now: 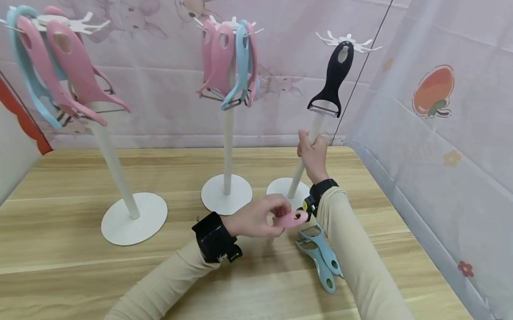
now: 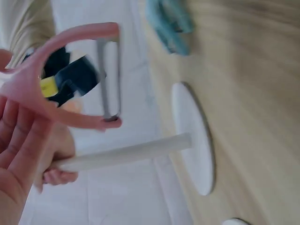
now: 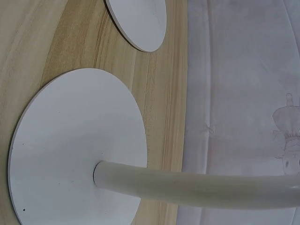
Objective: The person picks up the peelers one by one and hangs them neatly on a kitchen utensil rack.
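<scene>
Pinched between the thumb and fingers of my left hand is a pink peeler, held above the table. In the left wrist view its metal blade faces away from the palm. My right hand grips the white pole of the right stand, below a black peeler that hangs from the stand's hooked top. Two light blue peelers lie side by side on the table near my right forearm. The right wrist view has the stand's round base and pole, with the right hand itself out of sight.
Pink and blue peelers hang on the middle stand and on the left stand, both with round white bases. A patterned curtain runs behind the wooden table and along its right side.
</scene>
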Demonstrator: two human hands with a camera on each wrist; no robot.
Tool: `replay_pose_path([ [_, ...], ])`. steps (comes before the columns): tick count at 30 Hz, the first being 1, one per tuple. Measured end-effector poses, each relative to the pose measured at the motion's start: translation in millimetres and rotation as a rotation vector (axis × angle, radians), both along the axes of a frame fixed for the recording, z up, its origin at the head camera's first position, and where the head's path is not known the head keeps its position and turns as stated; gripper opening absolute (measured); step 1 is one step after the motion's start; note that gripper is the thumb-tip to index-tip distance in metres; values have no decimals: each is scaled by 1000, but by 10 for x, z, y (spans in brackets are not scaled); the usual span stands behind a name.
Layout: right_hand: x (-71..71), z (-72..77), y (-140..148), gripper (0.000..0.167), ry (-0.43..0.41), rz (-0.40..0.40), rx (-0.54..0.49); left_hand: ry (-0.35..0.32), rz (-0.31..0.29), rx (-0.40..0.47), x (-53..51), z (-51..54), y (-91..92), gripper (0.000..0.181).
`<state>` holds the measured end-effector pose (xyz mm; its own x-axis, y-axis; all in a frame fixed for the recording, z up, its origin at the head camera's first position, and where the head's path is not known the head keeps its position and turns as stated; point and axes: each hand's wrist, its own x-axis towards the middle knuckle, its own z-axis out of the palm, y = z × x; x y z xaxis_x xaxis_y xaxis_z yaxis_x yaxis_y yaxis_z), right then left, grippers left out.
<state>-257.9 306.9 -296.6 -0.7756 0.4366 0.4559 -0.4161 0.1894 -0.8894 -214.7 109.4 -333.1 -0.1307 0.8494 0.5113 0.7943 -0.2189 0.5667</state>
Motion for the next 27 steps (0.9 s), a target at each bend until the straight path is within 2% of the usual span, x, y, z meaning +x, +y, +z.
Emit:
replay_pose_path([
  [4, 7, 7, -4, 28, 8, 22, -32, -38, 83, 147, -46, 130, 27, 29],
  [8, 95, 76, -66, 25, 11, 40, -21, -78, 164, 299, -81, 307, 80, 35],
  [12, 191, 152, -141, 22, 5, -19, 38, -91, 258, 448, -89, 563, 171, 41],
  [14, 205, 167, -153, 20, 0, -55, 61, -103, 312, 514, -84, 716, 238, 42],
  [16, 206, 174, -152, 19, 11, -58, 51, -127, 371, 569, -75, 867, 312, 42],
  [22, 170, 162, -120, 13, 18, 18, -32, -171, 536, 634, -104, 1242, 512, 40],
  [24, 165, 161, -114, 14, 1, 20, -40, -184, 570, 635, -129, 1339, 556, 40],
  [25, 164, 161, -113, 19, -3, 15, -34, -194, 577, 635, -142, 1386, 574, 40],
  [27, 164, 159, -114, 17, 2, 18, -18, -220, 588, 637, -165, 1477, 602, 40],
])
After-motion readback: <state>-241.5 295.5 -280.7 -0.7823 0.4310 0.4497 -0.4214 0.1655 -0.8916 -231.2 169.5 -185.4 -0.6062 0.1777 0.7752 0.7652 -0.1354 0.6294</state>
